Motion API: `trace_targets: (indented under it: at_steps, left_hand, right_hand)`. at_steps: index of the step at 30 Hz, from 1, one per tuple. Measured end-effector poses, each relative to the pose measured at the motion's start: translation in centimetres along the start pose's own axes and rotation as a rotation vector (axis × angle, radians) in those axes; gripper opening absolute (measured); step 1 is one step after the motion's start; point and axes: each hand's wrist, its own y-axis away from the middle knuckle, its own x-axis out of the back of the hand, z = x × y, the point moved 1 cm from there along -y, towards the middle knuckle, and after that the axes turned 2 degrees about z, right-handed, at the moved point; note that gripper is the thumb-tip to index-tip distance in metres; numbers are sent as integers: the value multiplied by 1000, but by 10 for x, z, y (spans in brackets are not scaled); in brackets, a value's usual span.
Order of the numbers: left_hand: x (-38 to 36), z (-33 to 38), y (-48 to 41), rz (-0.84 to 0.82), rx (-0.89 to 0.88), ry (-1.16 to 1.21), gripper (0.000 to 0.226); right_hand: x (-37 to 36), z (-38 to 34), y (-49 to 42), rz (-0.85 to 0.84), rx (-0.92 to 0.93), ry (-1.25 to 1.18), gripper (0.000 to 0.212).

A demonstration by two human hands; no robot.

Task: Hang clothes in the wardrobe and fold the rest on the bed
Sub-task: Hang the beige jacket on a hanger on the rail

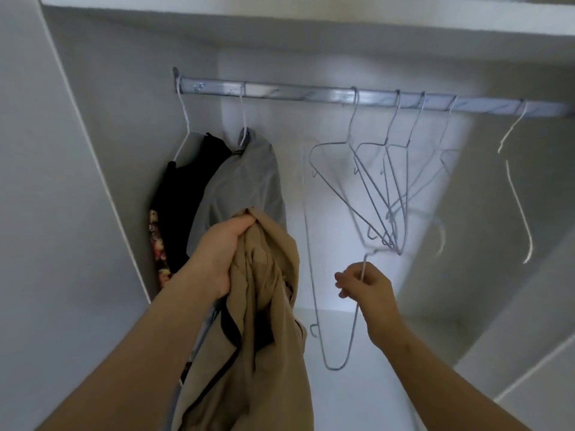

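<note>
My left hand (222, 253) grips a bunched tan garment (267, 306) with black trim, held up in front of the open wardrobe. My right hand (365, 286) pinches a thin grey wire hanger (314, 265) by its neck; the hanger hangs down off the rail, between my two hands. A metal rail (311, 93) runs across the wardrobe. On its left end hang a black garment (183, 188) and a grey garment (249, 178), each on a hanger. Several empty wire hangers (385, 188) hang and blur on the right half of the rail.
The white wardrobe side wall (77, 181) stands close on the left, and a shelf (311, 14) spans above the rail. A patterned fabric edge (157, 253) shows below the black garment. A white ledge (513, 353) lies at the lower right.
</note>
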Motion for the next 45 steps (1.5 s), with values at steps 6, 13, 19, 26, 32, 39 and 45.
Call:
trace_targets:
  at_steps: [6, 13, 19, 26, 32, 39, 45]
  left_hand:
    - [-22, -40, 41, 75, -24, -189, 23]
    - [-7, -79, 54, 310, -128, -548, 25]
    - [2, -84, 53, 401, 5, -361, 32]
    - [-34, -72, 65, 330, -11, -356, 38]
    - [-77, -95, 85, 142, 69, -235, 30]
    - [-110, -107, 121, -165, 234, -73, 20]
    - [-89, -84, 120, -334, -284, -677, 13]
  right_hand:
    - [61, 21, 42, 106, -44, 20, 37]
    - [114, 37, 68, 15, -88, -140, 55]
    - [144, 41, 86, -160, -84, 49, 55]
    - [154, 21, 88, -156, -34, 396, 50]
    - [125, 13, 93, -223, -62, 319, 19]
    - [86, 1, 104, -281, -36, 99, 31]
    - [103, -21, 89, -98, 41, 156, 16]
